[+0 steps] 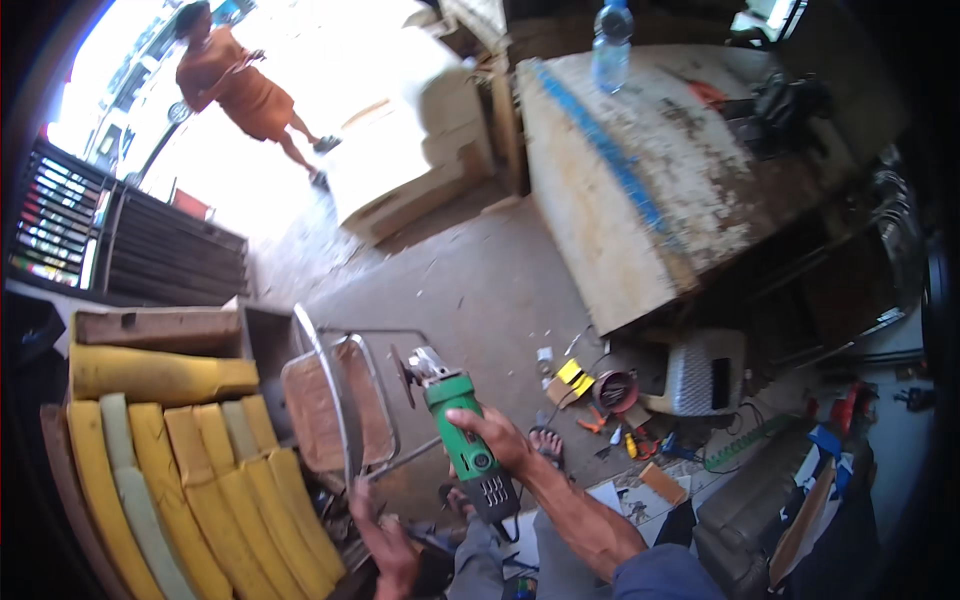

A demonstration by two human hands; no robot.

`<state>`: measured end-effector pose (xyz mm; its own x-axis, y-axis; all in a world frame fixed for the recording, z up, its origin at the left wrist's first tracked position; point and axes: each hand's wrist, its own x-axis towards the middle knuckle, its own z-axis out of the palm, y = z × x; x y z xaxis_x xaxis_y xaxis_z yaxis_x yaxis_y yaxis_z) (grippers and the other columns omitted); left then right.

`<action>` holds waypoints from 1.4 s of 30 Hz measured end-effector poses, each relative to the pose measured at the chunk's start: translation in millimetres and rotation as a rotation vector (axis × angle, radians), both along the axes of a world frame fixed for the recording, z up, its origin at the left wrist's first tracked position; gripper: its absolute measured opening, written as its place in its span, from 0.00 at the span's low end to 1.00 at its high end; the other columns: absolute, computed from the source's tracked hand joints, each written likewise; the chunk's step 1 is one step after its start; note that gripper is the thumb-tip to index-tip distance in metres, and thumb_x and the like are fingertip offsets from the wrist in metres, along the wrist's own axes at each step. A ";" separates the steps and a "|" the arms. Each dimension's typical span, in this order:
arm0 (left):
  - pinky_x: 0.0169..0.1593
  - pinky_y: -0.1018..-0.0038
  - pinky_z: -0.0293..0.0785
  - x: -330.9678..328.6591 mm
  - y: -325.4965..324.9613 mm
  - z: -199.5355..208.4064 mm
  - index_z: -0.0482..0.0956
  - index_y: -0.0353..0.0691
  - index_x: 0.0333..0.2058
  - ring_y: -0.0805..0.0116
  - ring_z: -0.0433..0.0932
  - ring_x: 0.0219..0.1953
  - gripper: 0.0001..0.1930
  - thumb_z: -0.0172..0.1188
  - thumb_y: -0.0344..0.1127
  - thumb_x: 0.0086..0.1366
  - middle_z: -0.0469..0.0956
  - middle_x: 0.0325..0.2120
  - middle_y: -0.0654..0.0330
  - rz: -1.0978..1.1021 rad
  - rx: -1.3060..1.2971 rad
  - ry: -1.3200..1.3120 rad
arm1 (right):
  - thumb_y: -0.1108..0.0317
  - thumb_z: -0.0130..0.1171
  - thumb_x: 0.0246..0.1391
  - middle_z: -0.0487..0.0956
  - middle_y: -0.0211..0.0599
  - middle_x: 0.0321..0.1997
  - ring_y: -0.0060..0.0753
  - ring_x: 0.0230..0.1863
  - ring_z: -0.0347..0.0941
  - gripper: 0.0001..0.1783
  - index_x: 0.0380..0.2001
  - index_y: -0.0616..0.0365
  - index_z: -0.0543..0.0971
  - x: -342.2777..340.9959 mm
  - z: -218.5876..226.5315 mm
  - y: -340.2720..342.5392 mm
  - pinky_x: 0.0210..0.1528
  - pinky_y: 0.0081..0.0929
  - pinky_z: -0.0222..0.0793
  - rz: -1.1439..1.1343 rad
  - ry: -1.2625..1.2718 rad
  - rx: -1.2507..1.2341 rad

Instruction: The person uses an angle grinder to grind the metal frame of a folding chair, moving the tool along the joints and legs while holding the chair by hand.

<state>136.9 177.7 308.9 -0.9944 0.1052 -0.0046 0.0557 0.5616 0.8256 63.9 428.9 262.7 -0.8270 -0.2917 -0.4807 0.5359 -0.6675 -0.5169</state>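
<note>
In my right hand [492, 436] is a green and black angle grinder [466, 430], gripped around its body with the disc end pointing up and to the left. The grinder's disc [404, 376] is close to a metal-framed chair [325, 400] with a worn brown seat panel, but a gap shows between them. My left hand [388, 545] is low in the view, its fingers at the lower end of the chair's bent tube. They appear closed on that tube, though part of the grip is hidden. A dark cord leaves the grinder's rear.
Yellow foam cushions [215, 480] are stacked at the left. A worn white workbench [640, 180] bears a water bottle [611, 50]. Hand tools [630, 443], a small bucket [615, 391] and cables litter the floor at right. A person [235, 80] stands outside near a pale sofa [410, 150].
</note>
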 end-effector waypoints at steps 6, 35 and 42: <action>0.70 0.45 0.61 14.4 136.5 31.3 0.65 0.44 0.67 0.29 0.53 0.72 0.38 0.65 0.25 0.58 0.52 0.69 0.28 -0.813 -0.229 0.179 | 0.46 0.58 0.63 0.81 0.46 0.33 0.43 0.28 0.84 0.25 0.46 0.58 0.72 48.7 0.8 54.3 0.29 0.40 0.83 -0.494 -0.098 -0.347; 0.59 0.55 0.70 -47.9 255.6 -17.8 0.71 0.37 0.60 0.45 0.75 0.54 0.24 0.58 0.43 0.71 0.77 0.50 0.46 -0.619 -0.022 -0.116 | 0.66 0.69 0.49 0.77 0.40 0.29 0.35 0.23 0.78 0.25 0.47 0.65 0.72 -25.6 25.9 405.1 0.22 0.32 0.79 -0.770 -0.004 0.863; 0.55 0.51 0.75 188.0 -92.0 -152.0 0.84 0.35 0.41 0.42 0.81 0.52 0.22 0.55 0.49 0.64 0.82 0.47 0.40 -0.018 -0.647 -1.118 | 0.56 0.73 0.53 0.76 0.37 0.29 0.33 0.21 0.76 0.25 0.43 0.63 0.76 -98.5 -25.1 497.8 0.23 0.28 0.76 -0.666 -0.076 0.883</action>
